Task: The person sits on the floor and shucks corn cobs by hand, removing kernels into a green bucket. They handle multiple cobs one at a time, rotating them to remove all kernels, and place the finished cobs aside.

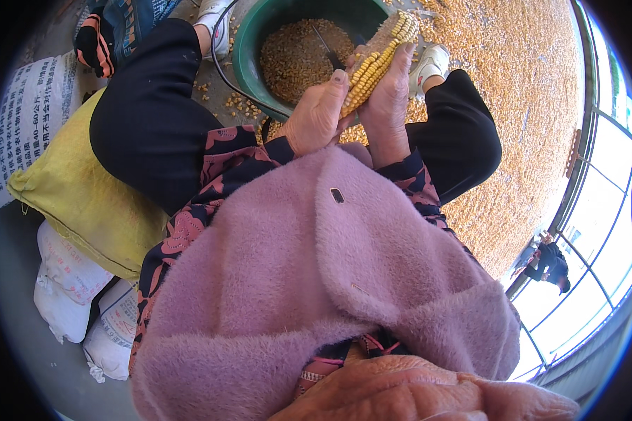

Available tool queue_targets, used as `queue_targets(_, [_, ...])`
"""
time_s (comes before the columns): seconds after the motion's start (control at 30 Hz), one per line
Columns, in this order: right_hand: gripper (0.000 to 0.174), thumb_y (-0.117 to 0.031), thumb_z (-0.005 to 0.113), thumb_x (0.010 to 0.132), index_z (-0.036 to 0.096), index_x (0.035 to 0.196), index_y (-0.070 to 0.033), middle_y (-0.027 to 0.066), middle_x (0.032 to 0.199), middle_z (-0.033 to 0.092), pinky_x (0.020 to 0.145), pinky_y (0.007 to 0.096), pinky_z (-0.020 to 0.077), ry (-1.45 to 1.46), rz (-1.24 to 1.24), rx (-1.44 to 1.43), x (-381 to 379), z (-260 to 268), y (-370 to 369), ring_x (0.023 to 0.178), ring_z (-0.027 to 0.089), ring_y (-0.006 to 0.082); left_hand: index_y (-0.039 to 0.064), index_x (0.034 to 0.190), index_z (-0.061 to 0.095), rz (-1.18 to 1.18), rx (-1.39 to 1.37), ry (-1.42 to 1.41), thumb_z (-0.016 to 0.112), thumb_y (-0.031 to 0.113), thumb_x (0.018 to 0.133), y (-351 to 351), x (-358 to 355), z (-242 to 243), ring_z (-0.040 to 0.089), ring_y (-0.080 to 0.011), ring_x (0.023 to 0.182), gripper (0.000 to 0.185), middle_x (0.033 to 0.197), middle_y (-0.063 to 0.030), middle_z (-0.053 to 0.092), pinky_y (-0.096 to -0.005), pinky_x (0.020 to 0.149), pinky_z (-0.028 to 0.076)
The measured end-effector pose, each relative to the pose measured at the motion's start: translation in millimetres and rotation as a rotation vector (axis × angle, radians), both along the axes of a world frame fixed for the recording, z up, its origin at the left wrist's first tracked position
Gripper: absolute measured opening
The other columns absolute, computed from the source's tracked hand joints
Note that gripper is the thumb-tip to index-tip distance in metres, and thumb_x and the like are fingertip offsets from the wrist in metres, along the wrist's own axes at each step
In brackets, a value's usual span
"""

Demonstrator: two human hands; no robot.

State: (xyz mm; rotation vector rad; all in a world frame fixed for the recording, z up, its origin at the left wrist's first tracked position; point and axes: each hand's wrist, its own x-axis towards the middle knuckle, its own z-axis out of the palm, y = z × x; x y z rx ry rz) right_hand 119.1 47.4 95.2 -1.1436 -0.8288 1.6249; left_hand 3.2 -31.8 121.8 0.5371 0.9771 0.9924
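Note:
A partly shelled corn cob slants up and right, with yellow kernels along its near side and tip and a bare strip along its upper left. My left hand grips its lower end from the left, thumb against the kernels. Around its right side wraps my right hand, thumb pointing up along the cob. Beneath and beyond them stands a green basin holding loose corn kernels. A thin metal tool with a dark handle leans in the basin, its handle end partly hidden by my left hand.
Loose kernels cover the floor at the right. A dark cable crosses the basin's left rim. At the left lie a yellow woven sack, a printed white sack and smaller white bags. Another person is far off at the right.

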Motion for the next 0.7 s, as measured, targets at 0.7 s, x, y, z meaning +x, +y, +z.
queue_targets(0.7, [0.055,-0.057,0.036,0.103,0.054,0.109,-0.005,0.0075,0.087,0.063,0.06,0.0258,0.0515,-0.182,0.131,0.118,-4.0,4.3,-7.2,0.07,0.061,0.0136,0.004,0.092,0.057,0.021,-0.081,0.043,0.027,0.058,0.104,-1.2,-3.9,-11.3,0.049,-0.0108,0.049,0.063,0.064,-0.0035,0.054,-0.0248,0.042,0.039])
